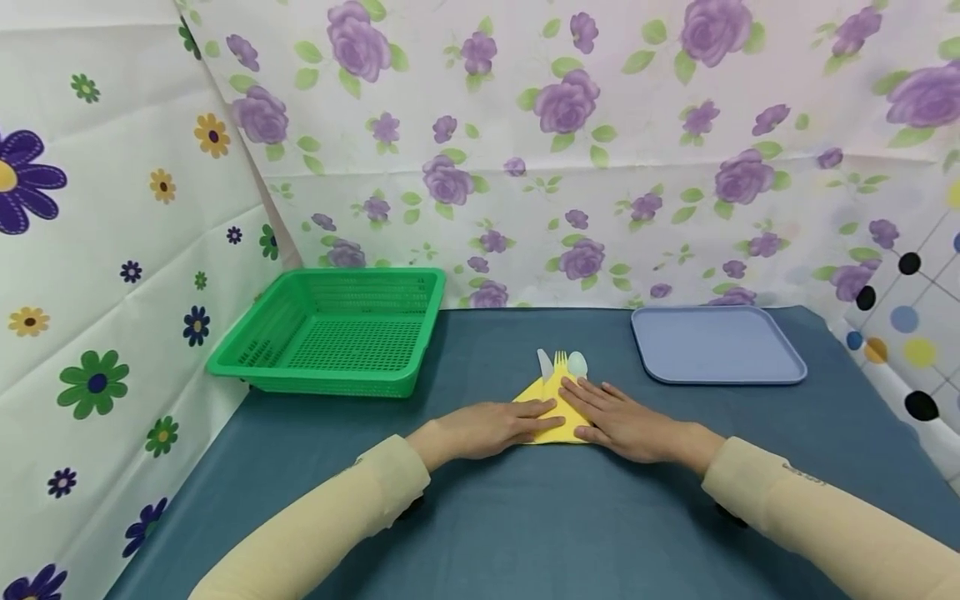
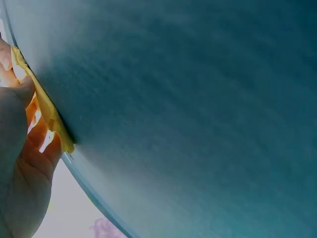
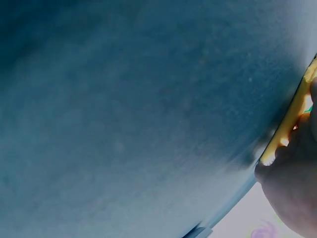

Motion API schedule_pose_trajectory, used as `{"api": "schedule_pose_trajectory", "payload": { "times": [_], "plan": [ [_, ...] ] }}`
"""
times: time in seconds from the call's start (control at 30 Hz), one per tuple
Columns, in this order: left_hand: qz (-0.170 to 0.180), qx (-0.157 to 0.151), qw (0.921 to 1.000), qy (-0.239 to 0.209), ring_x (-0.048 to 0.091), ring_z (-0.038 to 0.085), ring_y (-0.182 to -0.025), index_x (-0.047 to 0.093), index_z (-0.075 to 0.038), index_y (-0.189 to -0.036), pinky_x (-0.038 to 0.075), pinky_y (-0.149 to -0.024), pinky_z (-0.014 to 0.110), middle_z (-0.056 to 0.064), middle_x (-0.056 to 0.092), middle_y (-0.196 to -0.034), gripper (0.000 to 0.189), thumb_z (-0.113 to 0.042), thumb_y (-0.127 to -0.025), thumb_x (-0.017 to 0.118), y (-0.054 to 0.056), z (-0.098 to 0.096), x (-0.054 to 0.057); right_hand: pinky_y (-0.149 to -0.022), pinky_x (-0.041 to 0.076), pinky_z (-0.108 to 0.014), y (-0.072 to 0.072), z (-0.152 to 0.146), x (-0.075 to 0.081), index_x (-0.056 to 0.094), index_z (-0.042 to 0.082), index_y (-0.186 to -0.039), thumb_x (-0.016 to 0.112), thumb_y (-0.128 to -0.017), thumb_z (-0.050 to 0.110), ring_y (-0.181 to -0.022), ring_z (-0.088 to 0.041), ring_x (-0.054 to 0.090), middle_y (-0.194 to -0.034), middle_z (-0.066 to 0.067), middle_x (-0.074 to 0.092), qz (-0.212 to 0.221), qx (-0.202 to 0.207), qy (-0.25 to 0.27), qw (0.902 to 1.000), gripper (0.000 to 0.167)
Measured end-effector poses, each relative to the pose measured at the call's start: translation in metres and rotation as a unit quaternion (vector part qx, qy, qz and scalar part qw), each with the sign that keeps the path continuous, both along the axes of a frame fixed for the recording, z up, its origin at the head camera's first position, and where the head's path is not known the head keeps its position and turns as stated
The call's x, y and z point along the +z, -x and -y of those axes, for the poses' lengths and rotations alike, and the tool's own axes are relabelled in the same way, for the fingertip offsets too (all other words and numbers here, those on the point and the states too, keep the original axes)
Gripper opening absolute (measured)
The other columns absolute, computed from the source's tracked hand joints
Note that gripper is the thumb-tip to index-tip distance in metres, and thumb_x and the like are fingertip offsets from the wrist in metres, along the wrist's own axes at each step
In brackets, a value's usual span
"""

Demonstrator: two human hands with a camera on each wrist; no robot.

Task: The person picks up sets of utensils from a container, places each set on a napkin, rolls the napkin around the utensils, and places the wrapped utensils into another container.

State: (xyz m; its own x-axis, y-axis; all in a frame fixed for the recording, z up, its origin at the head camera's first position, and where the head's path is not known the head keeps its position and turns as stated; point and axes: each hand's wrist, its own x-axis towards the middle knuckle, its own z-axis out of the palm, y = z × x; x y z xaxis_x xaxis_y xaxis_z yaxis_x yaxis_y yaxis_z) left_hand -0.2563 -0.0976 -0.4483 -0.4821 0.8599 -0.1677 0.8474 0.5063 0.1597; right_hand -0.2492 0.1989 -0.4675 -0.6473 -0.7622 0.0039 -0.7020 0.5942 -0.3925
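A folded yellow napkin (image 1: pixel 551 408) lies on the table, its top forming a pointed pocket. Out of its upper end stick a white plastic knife (image 1: pixel 544 364), a yellow fork (image 1: pixel 560 360) and a pale spoon (image 1: pixel 577 365); their lower parts are hidden in the folds. My left hand (image 1: pixel 491 427) rests on the napkin's left side with fingers extended. From the other side my right hand (image 1: pixel 626 421) lies flat on the right part, fingers straight. Both wrist views show the napkin's edge (image 2: pixel 47 106) low against the table under the fingers.
A green perforated basket (image 1: pixel 408 367) stands at the back left. At the back right lies a light blue tray (image 1: pixel 716 342). The table has a dark blue cover (image 1: pixel 517 533). Flowered cloth hangs (image 1: pixel 510 208) behind and at the sides.
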Motion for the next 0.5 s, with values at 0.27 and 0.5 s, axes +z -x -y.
{"api": "schedule_pose_trajectory", "payload": {
  "times": [0.27, 0.5],
  "plan": [
    [-0.005, -0.018, 0.9998, 0.0, 0.018, 0.016, -0.158, 0.019, -0.02, -0.168, 0.021, -0.128, 0.041, -0.002, 0.016, -0.174, 0.06, -0.04, -0.115, 0.036, -0.014, 0.012, -0.002, -0.123, 0.01, -0.068, 0.0, 0.005, 0.007, 0.016, 0.007, -0.168, 0.043, -0.114, 0.04, -0.159, -0.039, 0.009, -0.174, -0.014, 0.011, 0.029, -0.001, -0.014, 0.9995, 0.069],
    [0.01, -0.003, 0.9999, 0.004, 0.017, 0.013, -0.158, 0.02, -0.021, -0.168, 0.02, -0.128, 0.038, -0.005, 0.018, -0.173, 0.061, -0.046, -0.114, 0.034, -0.02, 0.019, -0.001, -0.124, 0.007, -0.067, 0.003, 0.003, 0.006, 0.012, 0.007, -0.168, 0.04, -0.114, 0.043, -0.16, -0.038, 0.004, -0.175, -0.013, 0.007, 0.05, -0.005, -0.026, 0.9984, 0.07]
  ]
}}
